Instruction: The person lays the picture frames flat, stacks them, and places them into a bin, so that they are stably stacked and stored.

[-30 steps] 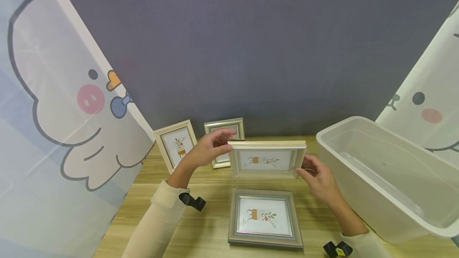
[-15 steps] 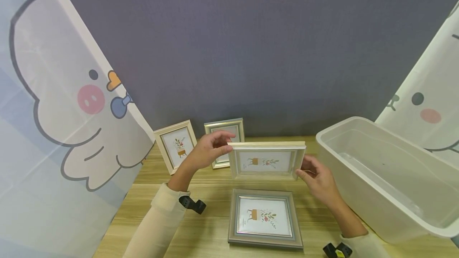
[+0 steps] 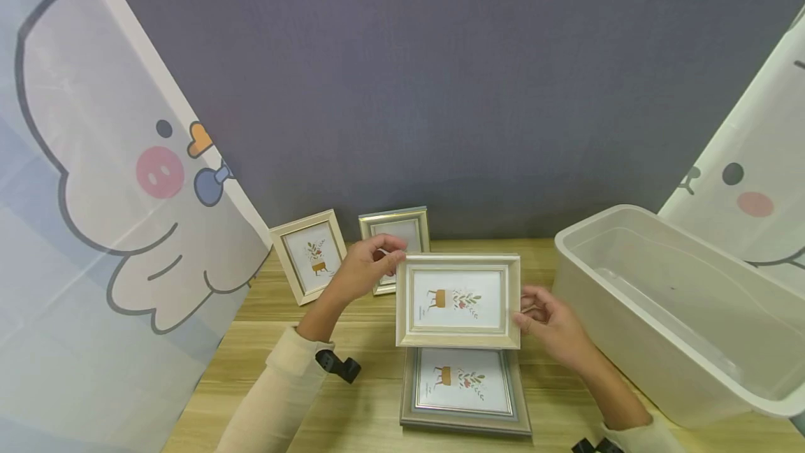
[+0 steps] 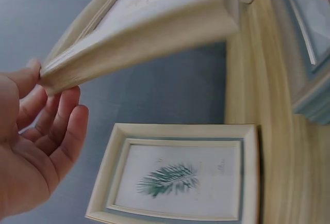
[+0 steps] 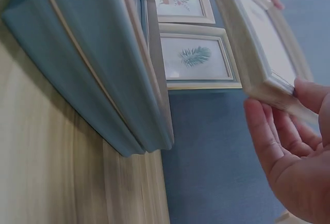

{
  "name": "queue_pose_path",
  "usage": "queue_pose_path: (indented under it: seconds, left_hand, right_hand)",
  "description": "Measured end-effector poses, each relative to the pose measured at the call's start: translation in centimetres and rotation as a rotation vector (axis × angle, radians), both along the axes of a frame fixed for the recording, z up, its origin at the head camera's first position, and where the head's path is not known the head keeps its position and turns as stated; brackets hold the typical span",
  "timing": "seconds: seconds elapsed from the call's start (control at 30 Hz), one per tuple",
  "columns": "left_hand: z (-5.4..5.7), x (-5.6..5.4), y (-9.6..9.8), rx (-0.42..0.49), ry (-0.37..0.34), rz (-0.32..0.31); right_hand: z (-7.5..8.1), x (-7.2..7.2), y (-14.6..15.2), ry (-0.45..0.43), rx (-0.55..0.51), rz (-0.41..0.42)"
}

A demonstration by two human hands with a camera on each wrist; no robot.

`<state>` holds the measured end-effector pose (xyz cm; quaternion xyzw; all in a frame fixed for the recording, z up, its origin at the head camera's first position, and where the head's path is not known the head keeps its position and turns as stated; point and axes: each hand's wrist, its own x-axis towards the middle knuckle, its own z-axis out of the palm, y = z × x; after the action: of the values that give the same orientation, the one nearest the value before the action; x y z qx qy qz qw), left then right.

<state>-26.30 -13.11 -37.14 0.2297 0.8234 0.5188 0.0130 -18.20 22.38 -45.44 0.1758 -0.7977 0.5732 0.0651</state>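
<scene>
A cream picture frame (image 3: 465, 299) is held between both hands, its floral print facing up toward the head camera. My left hand (image 3: 361, 271) pinches its upper left corner between thumb and fingers. At its right edge my right hand (image 3: 553, 327) grips with the thumb in front and fingers behind. Below it, a larger grey-brown frame (image 3: 465, 418) lies flat on the wooden table, its upper part covered in the head view. In the right wrist view two thick blue-grey frames (image 5: 103, 64) appear stacked there.
A cream frame (image 3: 305, 292) with a floral print leans at the back left. Beside it stands a frame with a green leaf print (image 4: 170, 182), partly behind my left hand in the head view. A large white plastic bin (image 3: 654, 376) stands at the right.
The held frame has tilted from nearly upright to face up, and its lower edge has come down over the larger frame. Both hands keep their hold.
</scene>
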Motion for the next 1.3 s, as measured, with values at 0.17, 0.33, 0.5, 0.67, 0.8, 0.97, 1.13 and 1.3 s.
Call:
queue_pose_path:
  seconds: [0.17, 0.33, 0.5, 0.67, 0.8, 0.97, 1.13, 1.3]
  left_hand:
    - [-1.7, -0.1, 0.1, -0.01, -0.101, 0.05]
    - [-3.5, 0.1, 0.0, -0.036, -0.176, 0.066]
    - [-5.3, 0.3, 0.0, -0.035, -0.232, 0.026]
    - [-6.6, 0.8, 0.2, -0.036, -0.3, 0.011]
    - [-7.6, 1.2, 0.3, -0.041, -0.333, 0.004]
    - [-8.9, 1.6, 0.4, -0.051, -0.367, -0.02]
    - [-9.6, 1.8, 0.5, -0.053, -0.376, -0.04]
    - [-10.1, 2.2, 0.6, -0.049, -0.419, -0.04]
  right_hand:
    - [-0.4, 0.5, 0.0, -0.103, -0.014, 0.085]
    - [-0.8, 1.1, 0.3, -0.177, 0.024, 0.161]
    - [-1.1, 1.6, 0.8, -0.227, 0.066, 0.218]
    - [-1.6, 2.0, 1.3, -0.291, 0.053, 0.298]
    - [-1.9, 2.2, 1.5, -0.333, 0.066, 0.343]
    - [-2.3, 2.4, 1.8, -0.373, 0.102, 0.372]
    - [-2.5, 2.5, 1.8, -0.409, 0.09, 0.397]
    - [-2.9, 2.6, 2.0, -0.449, 0.095, 0.404]
